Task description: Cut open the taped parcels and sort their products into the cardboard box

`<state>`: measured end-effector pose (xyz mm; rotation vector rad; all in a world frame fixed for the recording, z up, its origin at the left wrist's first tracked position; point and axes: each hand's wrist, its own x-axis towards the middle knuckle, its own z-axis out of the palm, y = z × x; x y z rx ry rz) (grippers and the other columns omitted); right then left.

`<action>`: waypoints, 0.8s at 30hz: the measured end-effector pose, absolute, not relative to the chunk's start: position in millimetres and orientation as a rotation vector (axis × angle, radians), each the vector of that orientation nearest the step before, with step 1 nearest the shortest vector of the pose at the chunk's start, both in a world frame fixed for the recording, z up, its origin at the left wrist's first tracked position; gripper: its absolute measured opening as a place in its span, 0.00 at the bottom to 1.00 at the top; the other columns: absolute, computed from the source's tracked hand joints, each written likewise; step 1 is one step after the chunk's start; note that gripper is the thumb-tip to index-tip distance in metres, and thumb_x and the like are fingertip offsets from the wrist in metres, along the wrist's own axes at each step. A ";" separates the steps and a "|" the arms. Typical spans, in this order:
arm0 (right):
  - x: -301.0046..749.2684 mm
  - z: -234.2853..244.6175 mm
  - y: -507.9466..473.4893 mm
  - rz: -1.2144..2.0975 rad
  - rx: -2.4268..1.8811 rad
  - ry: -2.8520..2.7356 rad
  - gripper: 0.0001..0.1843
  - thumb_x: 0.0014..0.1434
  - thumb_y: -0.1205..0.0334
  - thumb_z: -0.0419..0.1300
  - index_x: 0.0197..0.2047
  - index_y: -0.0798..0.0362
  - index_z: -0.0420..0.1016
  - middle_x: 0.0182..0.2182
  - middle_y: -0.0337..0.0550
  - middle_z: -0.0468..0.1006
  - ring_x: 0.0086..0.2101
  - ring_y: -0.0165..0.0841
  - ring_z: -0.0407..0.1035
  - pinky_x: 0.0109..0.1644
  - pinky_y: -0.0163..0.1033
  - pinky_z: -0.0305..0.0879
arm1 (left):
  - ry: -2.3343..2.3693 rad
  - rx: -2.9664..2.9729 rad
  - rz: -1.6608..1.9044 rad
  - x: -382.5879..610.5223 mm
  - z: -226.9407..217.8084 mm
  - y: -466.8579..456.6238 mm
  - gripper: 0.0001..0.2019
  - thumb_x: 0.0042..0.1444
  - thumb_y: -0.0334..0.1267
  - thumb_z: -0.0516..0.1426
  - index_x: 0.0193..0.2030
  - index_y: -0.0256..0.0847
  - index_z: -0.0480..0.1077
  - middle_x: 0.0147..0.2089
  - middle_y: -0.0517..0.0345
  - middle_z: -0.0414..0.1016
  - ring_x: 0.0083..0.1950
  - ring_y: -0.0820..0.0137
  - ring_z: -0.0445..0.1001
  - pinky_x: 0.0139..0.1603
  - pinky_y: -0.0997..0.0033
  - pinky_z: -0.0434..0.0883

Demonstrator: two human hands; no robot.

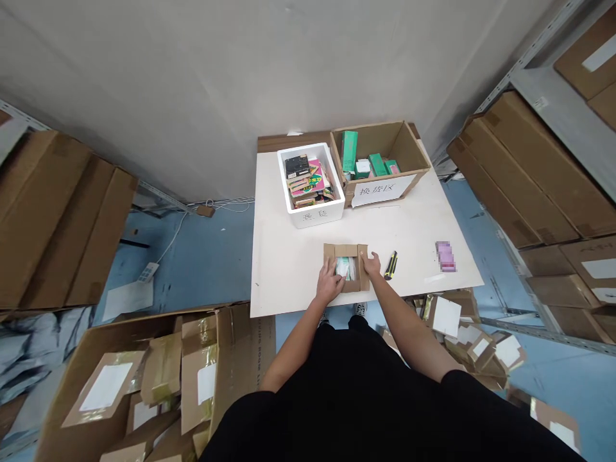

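Observation:
A small cardboard box lies with its flaps folded out near the front edge of the white table. Inside it sits a white and green item in clear plastic wrap. My left hand holds the left side of the box, its fingers over the flap and its thumb reaching in by the wrapped item. At the right side, my right hand grips the other flap, thumb on top; its remaining fingers are partly hidden. A yellow and black utility knife lies just right of my right hand.
Behind stand a white foam bin of mixed packets and a cardboard carton holding green boxes. A blurred pink item lies at the table's right. A large carton of parcels stands lower left; more parcels lie lower right.

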<state>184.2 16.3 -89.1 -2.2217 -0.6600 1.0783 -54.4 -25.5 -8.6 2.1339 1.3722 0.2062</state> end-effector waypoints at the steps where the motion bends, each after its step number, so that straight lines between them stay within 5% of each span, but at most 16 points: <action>1: 179.6 -91.0 17.5 1.112 -2.211 -0.640 0.42 0.57 0.31 0.65 0.64 0.52 0.74 0.55 0.56 0.83 0.55 0.48 0.77 0.56 0.45 0.74 | 1.299 2.158 0.211 -57.5 -7.6 -29.5 0.17 0.73 0.44 0.56 0.42 0.43 0.87 0.82 0.58 0.58 0.85 0.47 0.42 0.80 0.42 0.58; 4: 161.7 -94.7 23.5 1.214 -2.137 -0.596 0.36 0.59 0.27 0.61 0.52 0.51 0.79 0.51 0.55 0.85 0.50 0.47 0.79 0.48 0.43 0.76 | 1.162 2.167 0.138 -71.3 -11.4 -41.4 0.13 0.70 0.46 0.61 0.49 0.45 0.85 0.79 0.54 0.63 0.84 0.50 0.48 0.79 0.45 0.61; 7: 144.0 -95.3 32.2 1.267 -2.085 -0.611 0.38 0.59 0.22 0.57 0.46 0.52 0.79 0.45 0.55 0.86 0.46 0.47 0.80 0.44 0.42 0.75 | 1.247 2.164 0.065 -82.0 -21.3 -46.9 0.21 0.64 0.48 0.67 0.62 0.45 0.79 0.82 0.49 0.57 0.84 0.49 0.48 0.81 0.41 0.56; 11: 126.7 -89.9 56.5 1.344 -2.117 -0.668 0.37 0.61 0.23 0.56 0.41 0.53 0.79 0.39 0.55 0.85 0.40 0.47 0.80 0.40 0.43 0.74 | 1.364 2.201 0.006 -83.8 -31.5 -37.0 0.10 0.69 0.43 0.62 0.51 0.46 0.83 0.83 0.54 0.53 0.85 0.48 0.41 0.82 0.37 0.48; 18: 112.6 -57.9 102.7 0.870 -2.101 -1.169 0.22 0.67 0.57 0.58 0.62 0.52 0.77 0.58 0.57 0.79 0.61 0.48 0.71 0.65 0.48 0.68 | 1.472 2.192 0.034 -81.7 -39.0 -6.4 0.07 0.68 0.39 0.62 0.43 0.44 0.83 0.82 0.53 0.58 0.85 0.47 0.44 0.81 0.36 0.50; 24: 86.0 -45.8 91.9 1.117 -1.763 -1.890 0.18 0.51 0.77 0.63 0.42 0.51 0.86 0.49 0.53 0.86 0.59 0.50 0.74 0.69 0.47 0.65 | 1.501 2.175 0.083 -77.3 -43.7 -10.3 0.06 0.66 0.39 0.64 0.43 0.45 0.84 0.81 0.52 0.59 0.85 0.47 0.45 0.80 0.34 0.53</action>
